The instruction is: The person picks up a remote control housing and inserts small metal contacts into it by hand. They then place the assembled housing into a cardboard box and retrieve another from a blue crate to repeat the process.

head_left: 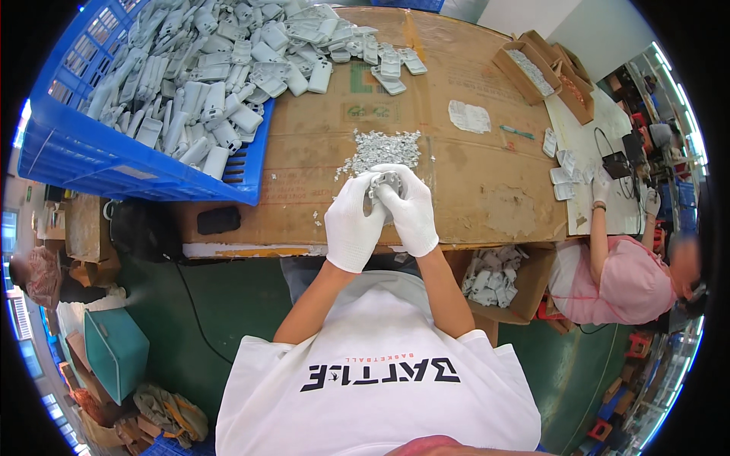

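My left hand and my right hand, both in white knit gloves, meet near the front edge of the cardboard-covered table. Between their fingers they grip a small pale grey plastic casing, mostly covered by the gloves. Its exact kind cannot be made out. Just beyond the fingertips lies a heap of tiny white pieces, with a few strays around it. Farther back, a big pile of white plastic casings fills a blue crate and spills onto the cardboard.
A dark pouch-like object lies at the front left. Below the table edge at right stands a carton of white parts. Small boxes sit at the back right. A co-worker in pink works at the right.
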Demonstrator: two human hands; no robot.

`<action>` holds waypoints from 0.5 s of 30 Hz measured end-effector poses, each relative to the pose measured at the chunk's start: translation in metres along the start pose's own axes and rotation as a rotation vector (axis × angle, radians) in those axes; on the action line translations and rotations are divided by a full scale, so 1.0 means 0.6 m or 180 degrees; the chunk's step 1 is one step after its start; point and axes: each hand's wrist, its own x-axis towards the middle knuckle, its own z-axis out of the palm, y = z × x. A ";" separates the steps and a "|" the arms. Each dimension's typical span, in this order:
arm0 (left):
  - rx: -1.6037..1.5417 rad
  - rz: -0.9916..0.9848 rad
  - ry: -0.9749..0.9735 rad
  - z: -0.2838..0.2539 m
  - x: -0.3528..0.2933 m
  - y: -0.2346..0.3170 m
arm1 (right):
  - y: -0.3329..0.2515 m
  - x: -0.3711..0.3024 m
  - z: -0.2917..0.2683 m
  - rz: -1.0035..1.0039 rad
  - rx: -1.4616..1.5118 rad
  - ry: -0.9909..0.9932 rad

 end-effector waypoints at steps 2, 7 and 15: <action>-0.0008 -0.0059 0.0010 -0.005 0.006 0.001 | 0.002 0.007 0.008 0.0032 0.0203 0.0043; -0.0239 -0.0068 0.0050 -0.010 0.007 0.005 | 0.018 0.011 0.010 -0.0292 -0.0106 0.0109; -0.0167 -0.0110 0.0031 0.003 -0.038 -0.005 | 0.044 -0.021 0.000 -0.0199 -0.0194 0.0192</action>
